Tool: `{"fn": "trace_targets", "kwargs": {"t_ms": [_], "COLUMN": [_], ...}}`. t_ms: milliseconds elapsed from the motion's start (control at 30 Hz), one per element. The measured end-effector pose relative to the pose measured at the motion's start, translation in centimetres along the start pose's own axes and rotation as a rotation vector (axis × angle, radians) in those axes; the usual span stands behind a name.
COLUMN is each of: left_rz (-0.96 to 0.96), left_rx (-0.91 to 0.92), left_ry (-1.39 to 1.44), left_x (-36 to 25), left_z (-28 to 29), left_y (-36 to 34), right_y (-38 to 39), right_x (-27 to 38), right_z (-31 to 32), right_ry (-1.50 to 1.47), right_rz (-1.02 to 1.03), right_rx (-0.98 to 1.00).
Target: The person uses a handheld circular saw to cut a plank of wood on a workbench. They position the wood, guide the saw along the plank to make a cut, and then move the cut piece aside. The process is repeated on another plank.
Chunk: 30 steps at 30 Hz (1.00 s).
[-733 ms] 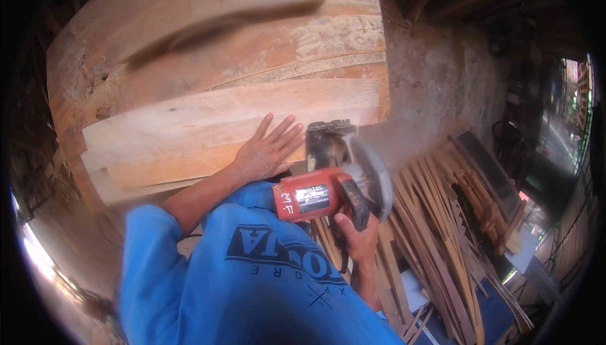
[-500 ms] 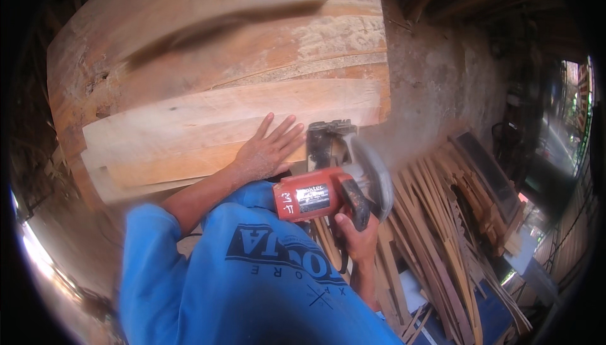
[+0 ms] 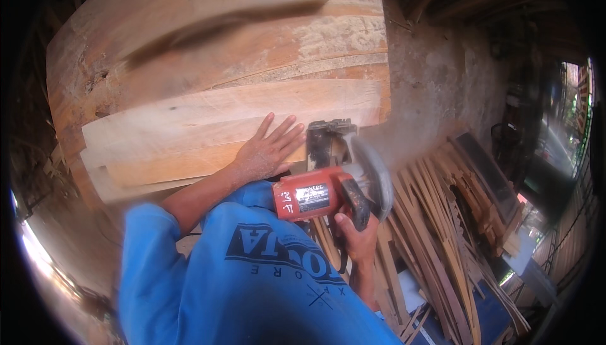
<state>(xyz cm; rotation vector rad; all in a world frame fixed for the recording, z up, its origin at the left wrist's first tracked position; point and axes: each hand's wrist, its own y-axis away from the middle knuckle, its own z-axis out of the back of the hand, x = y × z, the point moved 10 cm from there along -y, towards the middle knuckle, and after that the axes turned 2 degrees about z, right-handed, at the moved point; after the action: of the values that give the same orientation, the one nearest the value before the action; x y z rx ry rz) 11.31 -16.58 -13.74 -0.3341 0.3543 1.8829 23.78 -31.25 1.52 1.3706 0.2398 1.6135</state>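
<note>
Currently, a red power saw with a rounded grey guard and dark, dusty base plate is at the right part of the pale boards, along the wooden table's near side. The right grip is clamped around its black handle; the left grip lies spread flat on the boards, just beside the plate.

A loose heap of thin wooden strips fills the lower right of the frame, beside a dark panel; pale sawdust patches the bench, upper centre.
</note>
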Motion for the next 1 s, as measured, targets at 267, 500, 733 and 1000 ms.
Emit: {"fn": "trace_targets", "kwargs": {"t_ms": [267,500,733,1000], "left_rz": [0.006,0.007,0.003,-0.005], "left_rx": [0.030,0.032,0.055,0.036], "left_ry": [0.019,0.013,0.011,-0.001], "left_x": [0.0,-0.2,-0.3,-0.4], "left_z": [-0.2,-0.2,-0.3,-0.5], "left_y": [0.1,0.2,0.1,0.2], "right_y": [-0.3,-0.1,-0.4,-0.5], "right_x": [0.3,0.2,0.6,1.1], "right_z": [0.1,0.1,0.0,0.0], "right_ry": [0.012,-0.018,-0.007,-0.006], "right_rz": [0.047,-0.019,-0.014,-0.015], "right_rx": [-0.018,0.000,-0.003,-0.004]}}
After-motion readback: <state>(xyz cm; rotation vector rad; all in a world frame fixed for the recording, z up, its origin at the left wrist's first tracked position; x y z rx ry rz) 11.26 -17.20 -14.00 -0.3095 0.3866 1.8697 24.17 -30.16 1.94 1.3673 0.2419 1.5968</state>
